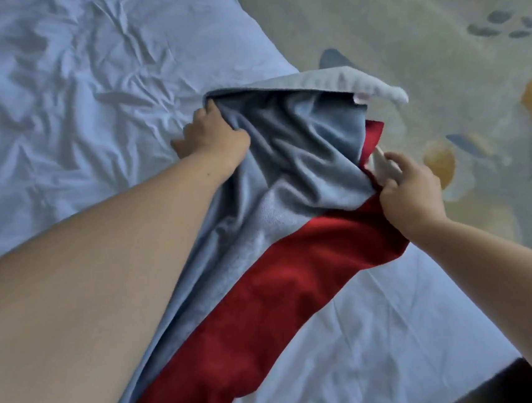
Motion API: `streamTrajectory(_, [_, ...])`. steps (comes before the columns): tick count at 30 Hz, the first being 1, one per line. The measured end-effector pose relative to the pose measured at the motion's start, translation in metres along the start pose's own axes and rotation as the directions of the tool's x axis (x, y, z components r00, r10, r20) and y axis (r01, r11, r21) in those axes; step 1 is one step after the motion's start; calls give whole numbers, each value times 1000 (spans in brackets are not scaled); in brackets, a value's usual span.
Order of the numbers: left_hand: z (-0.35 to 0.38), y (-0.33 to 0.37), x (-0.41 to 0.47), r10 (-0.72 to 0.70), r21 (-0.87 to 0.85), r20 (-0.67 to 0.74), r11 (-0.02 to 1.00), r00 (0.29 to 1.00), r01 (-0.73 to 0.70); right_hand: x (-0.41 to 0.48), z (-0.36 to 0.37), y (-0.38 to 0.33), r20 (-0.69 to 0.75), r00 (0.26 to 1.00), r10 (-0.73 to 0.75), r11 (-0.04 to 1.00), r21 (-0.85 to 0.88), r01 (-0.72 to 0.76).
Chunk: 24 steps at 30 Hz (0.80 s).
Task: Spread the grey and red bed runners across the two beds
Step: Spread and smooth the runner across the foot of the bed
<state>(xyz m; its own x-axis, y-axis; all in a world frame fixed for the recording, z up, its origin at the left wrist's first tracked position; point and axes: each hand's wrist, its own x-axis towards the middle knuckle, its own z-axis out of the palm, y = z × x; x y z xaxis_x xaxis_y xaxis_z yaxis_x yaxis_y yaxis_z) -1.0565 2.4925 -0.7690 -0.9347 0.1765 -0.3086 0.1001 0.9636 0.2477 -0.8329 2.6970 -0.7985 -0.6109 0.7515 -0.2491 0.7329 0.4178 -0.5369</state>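
Runner: The grey and red fabric bed runner (300, 165) lies bunched on the near right part of the wrinkled pale-blue bed sheet (54, 108). It runs diagonally from the lower left up toward the bed's right edge and spans the gap between your two hands.
Red strip: The red strip (253, 316) runs along the runner's near side and lies flat on the sheet. The grey part above it is creased and lifted.
Left hand: Your left hand (211, 136) grips the grey cloth at its far left corner, with the fingers curled round the folded edge.
Right hand: Your right hand (409, 187) pinches the runner where grey meets red, at the bed's right edge. A small pale tag (381, 161) pokes out just beside your fingertips.
Hands together: They are well apart, each clamped on the runner, and the cloth sags between them.
Edges: The runner's far end folds over and shows a paler underside (344, 80), whose tip overhangs the bed's edge.
Room: The sheet stretches wide to the left and beyond your left hand. To the right lies the leaf-and-fruit patterned floor (434, 6). A dark strip (516, 385) borders the sheet at the lower right.
Arms: Both forearms are bare. The left reaches in long from the lower left, over the runner's left side. The right comes in from the lower right.
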Motion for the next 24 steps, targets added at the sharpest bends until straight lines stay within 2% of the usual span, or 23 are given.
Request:
streamTrajectory(2, [7, -6, 1, -55, -6, 41, 998, 998, 55, -2, -7, 10, -57, 996, 61, 996, 62, -58])
streamTrajectory(4, [17, -6, -6, -27, 69, 59, 997, 998, 23, -4, -14, 20, -36, 990, 139, 988, 71, -136])
streamTrajectory(7, [38, 12, -29, 212, 230, -37, 953, 977, -198, -6, -17, 29, 24, 975, 223, 975, -25, -222])
streamTrajectory(9, [55, 33, -49, 400, 250, -44, 892, 916, -377, -7, -16, 29, 0, 986, 169, 983, -66, -169])
streamTrajectory(11, [74, 52, -73, 532, 220, 32, 822, 846, -525, -6, -13, 30, -5, 997, 83, 993, -85, -83])
streamTrajectory(13, [94, 65, -96, 607, 195, 131, 760, 784, -620, -4, -7, 34, 15, 999, 35, 989, -143, -33])
streamTrajectory(17, [123, 72, -123, 622, 238, 253, 703, 741, -671, 2, -2, 43, 4, 1000, -3, 979, -204, 3])
streamTrajectory(21, [134, 72, -123, 614, 256, 261, 700, 745, -667, 9, -11, 53, -33, 998, -56, 942, -334, 42])
streamTrajectory(24, [136, 71, -122, 603, 249, 266, 711, 752, -658, 11, -22, 66, -22, 1000, -1, 873, -488, -9])
